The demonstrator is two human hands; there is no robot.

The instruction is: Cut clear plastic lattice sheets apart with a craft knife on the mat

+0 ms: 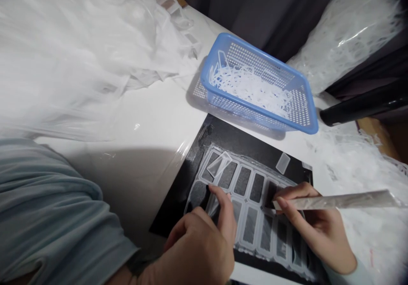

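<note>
A translucent plastic sheet (251, 200) with rows of rectangular cut-outs lies on a black mat (242, 142). My left hand (200, 244) has its fingers curled, and its forefinger and thumb press down on the sheet's near left part. My right hand (315, 227) is closed round a long flat metal blade (338, 201), whose tip rests on the sheet's right side. Two loose clear rectangles, one (218, 164) on the sheet's far left and another (282, 163) on the mat, lie beyond my hands.
A blue perforated basket (302, 106) with white plastic scrap strips stands behind the mat. Heaps of translucent plastic sheets (79, 51) fill the table's left. Bags of scrap (347, 30) lie at the right. A black handle (360, 106) lies right of the basket.
</note>
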